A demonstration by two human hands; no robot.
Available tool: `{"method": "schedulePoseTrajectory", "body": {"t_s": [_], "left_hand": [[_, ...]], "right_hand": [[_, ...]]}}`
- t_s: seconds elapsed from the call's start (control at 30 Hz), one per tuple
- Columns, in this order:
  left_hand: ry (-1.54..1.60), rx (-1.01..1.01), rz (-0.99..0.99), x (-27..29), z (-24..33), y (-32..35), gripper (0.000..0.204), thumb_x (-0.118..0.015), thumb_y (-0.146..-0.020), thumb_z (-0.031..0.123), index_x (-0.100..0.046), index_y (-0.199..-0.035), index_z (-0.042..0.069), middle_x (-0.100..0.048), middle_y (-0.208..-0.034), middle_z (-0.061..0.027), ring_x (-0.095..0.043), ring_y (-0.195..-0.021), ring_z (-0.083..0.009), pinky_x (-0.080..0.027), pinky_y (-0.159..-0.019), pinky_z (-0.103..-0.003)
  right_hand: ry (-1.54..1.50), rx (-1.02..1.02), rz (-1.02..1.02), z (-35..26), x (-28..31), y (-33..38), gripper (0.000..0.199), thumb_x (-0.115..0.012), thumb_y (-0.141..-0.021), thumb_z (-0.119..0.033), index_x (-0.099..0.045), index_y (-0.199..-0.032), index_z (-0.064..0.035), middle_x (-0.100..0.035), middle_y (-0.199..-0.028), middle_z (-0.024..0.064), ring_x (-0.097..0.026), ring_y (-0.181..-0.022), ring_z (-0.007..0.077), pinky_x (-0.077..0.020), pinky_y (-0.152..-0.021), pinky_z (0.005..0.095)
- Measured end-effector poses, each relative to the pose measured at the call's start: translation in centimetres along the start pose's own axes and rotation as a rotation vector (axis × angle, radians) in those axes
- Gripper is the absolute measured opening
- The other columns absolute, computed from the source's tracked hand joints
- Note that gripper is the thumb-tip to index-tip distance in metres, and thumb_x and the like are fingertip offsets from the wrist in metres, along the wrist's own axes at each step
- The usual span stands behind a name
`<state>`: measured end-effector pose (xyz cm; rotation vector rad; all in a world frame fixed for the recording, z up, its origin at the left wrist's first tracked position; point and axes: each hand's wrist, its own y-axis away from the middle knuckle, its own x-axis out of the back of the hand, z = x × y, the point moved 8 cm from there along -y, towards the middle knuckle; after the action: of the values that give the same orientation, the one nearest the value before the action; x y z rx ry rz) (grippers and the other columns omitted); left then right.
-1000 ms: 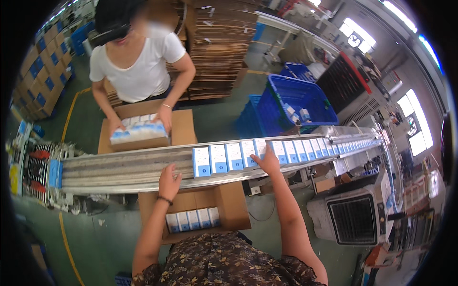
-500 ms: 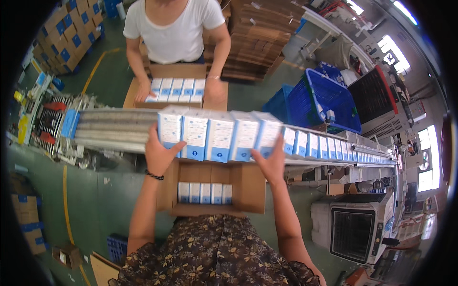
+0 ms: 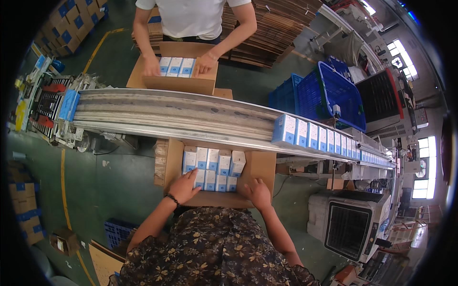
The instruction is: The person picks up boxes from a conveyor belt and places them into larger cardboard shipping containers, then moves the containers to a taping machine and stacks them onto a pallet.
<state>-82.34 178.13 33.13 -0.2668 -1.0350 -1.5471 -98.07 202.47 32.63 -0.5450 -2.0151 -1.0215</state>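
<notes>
An open cardboard carton [image 3: 261, 167] stands before me on the near side of the conveyor. Inside it are two rows of small white-and-blue boxes [image 3: 211, 159], upright side by side; the far row's rightmost box leans slightly. My left hand [image 3: 184, 189] is open over the carton's near left side, its fingertips at the boxes on the left. At the near right corner, my right hand [image 3: 258, 193] rests open with its fingers inside the carton, to the right of the boxes. Neither hand grips a box.
The conveyor [image 3: 176, 107] crosses in front of me, with a line of white-and-blue boxes [image 3: 312, 136] on its right part. Opposite, a person in white [image 3: 191, 19] has both hands at another carton [image 3: 179, 85]. Blue crates [image 3: 310, 95] stand beyond the belt at right.
The row of boxes held between my hands above the belt has come down into the carton, behind the row there. Both hands moved nearer and let go. The other person's carton shifted.
</notes>
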Motion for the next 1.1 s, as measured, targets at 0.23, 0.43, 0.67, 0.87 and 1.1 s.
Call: {"method": "schedulePoseTrajectory", "body": {"t_s": [0.23, 0.43, 0.67, 0.87, 1.1], "left_hand": [[-0.29, 0.134, -0.397, -7.4, -4.0, -5.2, 0.077, -0.062, -0.09, 0.043, -0.028, -0.151, 0.011, -0.011, -0.156, -0.0297, -0.019, -0.142, -0.0479, -0.036, -0.11, -0.048], [-0.265, 0.389, -0.388, -9.2, -7.8, -9.5, 0.101, -0.068, -0.082, 0.05, -0.011, -0.155, 0.01, 0.011, -0.158, -0.0251, -0.009, -0.144, -0.0485, -0.031, -0.112, -0.05], [-0.328, 0.498, -0.367, -10.2, -11.4, -14.7, 0.112, -0.069, -0.072, 0.058, -0.015, -0.153, 0.004, -0.001, -0.159, -0.0243, -0.026, -0.142, -0.0408, -0.027, -0.116, -0.045], [-0.401, 0.463, -0.49, -14.3, -13.3, -17.3, 0.088, -0.069, -0.077, 0.048, -0.034, -0.147, 0.006, -0.022, -0.152, -0.0237, -0.037, -0.136, -0.0369, -0.038, -0.109, -0.043], [0.075, -0.496, -0.139, -5.6, 14.2, -13.8, 0.035, -0.055, -0.094, 0.024, -0.059, -0.121, 0.002, -0.062, -0.117, -0.0178, -0.059, -0.106, -0.0362, -0.049, -0.089, -0.046]], "right_hand": [[0.278, 0.224, -0.043, -3.5, -8.2, -6.7, 0.074, -0.058, -0.09, -0.049, -0.028, -0.151, -0.0181, -0.023, -0.152, 0.0301, -0.034, -0.135, 0.0478, -0.035, -0.109, 0.0483], [0.247, -0.003, -0.327, -1.8, -12.5, -15.4, 0.096, -0.057, -0.082, -0.069, -0.009, -0.155, -0.0297, -0.005, -0.158, 0.026, -0.018, -0.14, 0.0524, -0.027, -0.114, 0.0487], [0.216, 0.127, -0.445, 0.5, -10.9, -18.8, 0.067, -0.046, -0.093, -0.052, -0.038, -0.146, -0.0105, -0.053, -0.137, 0.0174, -0.053, -0.123, 0.0357, -0.0389, -0.105, 0.0461], [-0.287, 0.457, -0.406, -0.3, 4.9, -4.0, 0.049, -0.052, -0.098, -0.034, -0.045, -0.142, -0.015, -0.062, -0.124, 0.0173, -0.064, -0.103, 0.0347, -0.0498, -0.09, 0.0413], [-0.168, 0.145, 0.947, 17.8, 26.9, 0.2, 0.033, -0.059, -0.093, -0.009, -0.057, -0.125, -0.0008, -0.064, -0.116, 0.0169, -0.064, -0.101, 0.0268, -0.0517, -0.084, 0.0352]]}}
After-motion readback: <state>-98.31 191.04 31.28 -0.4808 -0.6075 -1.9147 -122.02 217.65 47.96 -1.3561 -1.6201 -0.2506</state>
